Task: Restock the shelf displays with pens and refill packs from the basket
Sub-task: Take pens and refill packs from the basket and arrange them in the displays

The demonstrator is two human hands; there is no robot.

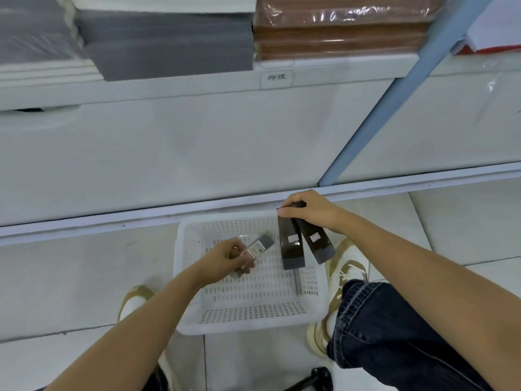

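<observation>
Gripping two dark packs (303, 241) right hand (310, 211); left hand (229, 256) pinching pack (258, 246)

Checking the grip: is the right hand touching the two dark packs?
Touching. Head view: the right hand grips both dark packs by their top ends.

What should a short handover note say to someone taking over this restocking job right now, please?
Left hand grips a slim pale pack over the white basket on the floor.
Right hand holds two dark packs by their top ends; they hang over the basket's far right corner.
Done: three packs are in hand, none shelved yet.
Left: place all three on the shelf displays, which are not in view. A slim grey strip by the basket's right wall may be stock, so check it.
</observation>
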